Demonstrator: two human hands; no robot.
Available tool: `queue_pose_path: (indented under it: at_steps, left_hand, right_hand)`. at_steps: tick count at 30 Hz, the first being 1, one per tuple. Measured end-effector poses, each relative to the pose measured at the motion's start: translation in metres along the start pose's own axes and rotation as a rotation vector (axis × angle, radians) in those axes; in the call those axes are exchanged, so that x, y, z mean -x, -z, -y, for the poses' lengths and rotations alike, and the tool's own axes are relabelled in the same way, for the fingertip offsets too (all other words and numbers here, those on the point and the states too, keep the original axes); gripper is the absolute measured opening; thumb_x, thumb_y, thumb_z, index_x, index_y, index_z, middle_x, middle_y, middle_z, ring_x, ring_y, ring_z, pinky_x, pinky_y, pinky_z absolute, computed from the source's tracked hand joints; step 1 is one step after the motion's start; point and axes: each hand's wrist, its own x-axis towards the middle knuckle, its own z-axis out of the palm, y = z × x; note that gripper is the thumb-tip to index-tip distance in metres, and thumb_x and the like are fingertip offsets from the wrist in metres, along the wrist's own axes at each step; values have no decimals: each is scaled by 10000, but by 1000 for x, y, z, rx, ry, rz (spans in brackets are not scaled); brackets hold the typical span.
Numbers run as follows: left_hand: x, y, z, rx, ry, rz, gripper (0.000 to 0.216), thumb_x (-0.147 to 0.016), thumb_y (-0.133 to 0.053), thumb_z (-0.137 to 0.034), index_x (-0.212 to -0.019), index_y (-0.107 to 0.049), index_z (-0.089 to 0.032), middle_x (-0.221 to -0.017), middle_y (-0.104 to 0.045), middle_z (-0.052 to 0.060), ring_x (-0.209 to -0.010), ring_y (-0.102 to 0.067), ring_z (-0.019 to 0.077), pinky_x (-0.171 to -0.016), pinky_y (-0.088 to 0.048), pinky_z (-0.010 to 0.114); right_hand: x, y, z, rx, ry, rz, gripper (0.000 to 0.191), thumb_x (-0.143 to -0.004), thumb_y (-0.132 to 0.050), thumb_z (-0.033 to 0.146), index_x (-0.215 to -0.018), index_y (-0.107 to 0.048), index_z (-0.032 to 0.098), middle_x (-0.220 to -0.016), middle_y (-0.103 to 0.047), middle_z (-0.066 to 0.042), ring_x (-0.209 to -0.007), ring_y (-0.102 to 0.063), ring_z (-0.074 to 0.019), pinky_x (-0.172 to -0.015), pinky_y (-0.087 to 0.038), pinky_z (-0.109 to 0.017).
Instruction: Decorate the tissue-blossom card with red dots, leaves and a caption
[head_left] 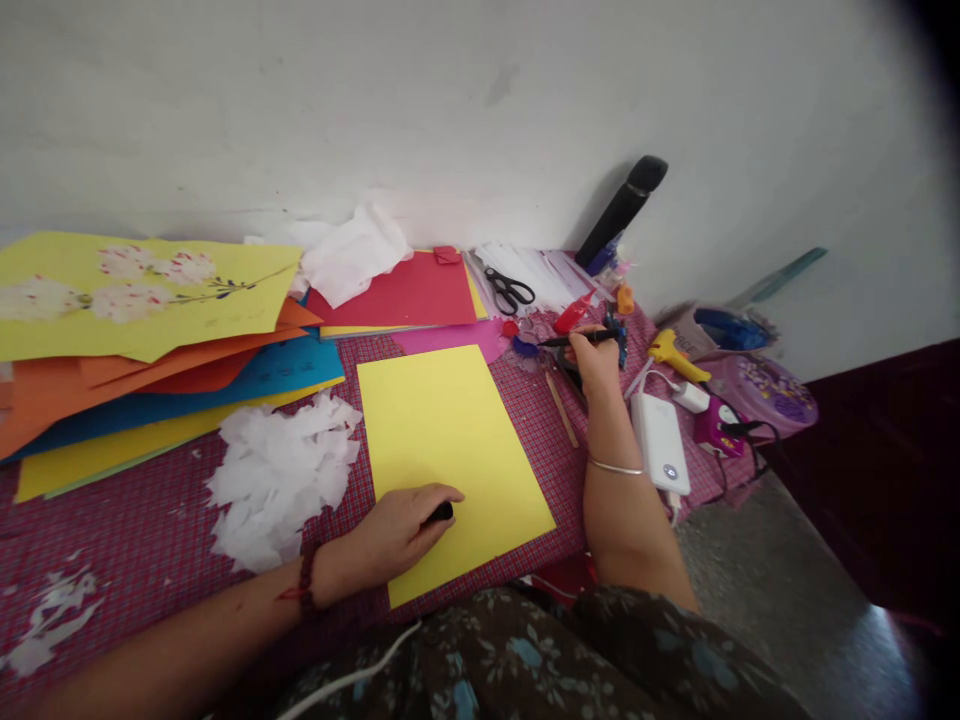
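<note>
A plain yellow sheet of paper lies on the checked magenta cloth in front of me. My left hand rests on the sheet's near edge, fingers curled round a small black cap. My right hand is past the sheet's far right corner, pinching a black pen that points left. A heap of torn white tissue sits just left of the sheet.
Stacked coloured card fills the left. Red and pink sheets, black scissors, a red tube, a dark bottle, a yellow glue gun, a white power bank and a purple tin crowd the back and right by the wall.
</note>
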Motion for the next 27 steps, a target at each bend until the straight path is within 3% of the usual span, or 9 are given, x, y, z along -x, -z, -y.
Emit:
queue_pose_path:
  at_steps: [10, 17, 23, 27]
  left_hand:
    - [0, 0, -1, 3, 17, -7, 323, -968, -440, -219, -1261, -570, -179, -1259, -705, 103, -1153, -676, 207, -999, -533, 342]
    - [1, -1, 0, 10, 19, -16, 343, -983, -422, -250, -1306, -523, -187, -1300, -685, 108, -1152, -679, 216, -978, -544, 353]
    - [0, -1, 0, 6, 16, -13, 344, -976, -427, -242, -1301, -532, -195, -1296, -688, 97, -1157, -676, 214, -988, -539, 351]
    - [0, -1, 1, 17, 6, -21, 340, -977, -432, -247, -1299, -535, -208, -1299, -684, 85, -1159, -669, 209, -996, -528, 341]
  right_hand:
    - [5, 0, 6, -20, -21, 80, 145, -625, -633, 280, -733, -580, 199, -524, -556, 46, -482, -532, -116, -451, -442, -235]
    - [3, 1, 8, -13, -17, -72, 147, -672, -664, 315, -731, -582, 208, -476, -542, 42, -433, -509, -132, -414, -458, -265]
    - [2, -6, -7, -26, -4, -75, 308, -708, -698, 499, -713, -549, 229, -473, -536, 29, -413, -492, -145, -407, -458, -302]
    - [-2, -6, -14, 4, 15, -112, 350, -695, -718, 531, -715, -526, 238, -501, -556, 21, -418, -512, -153, -405, -443, -305]
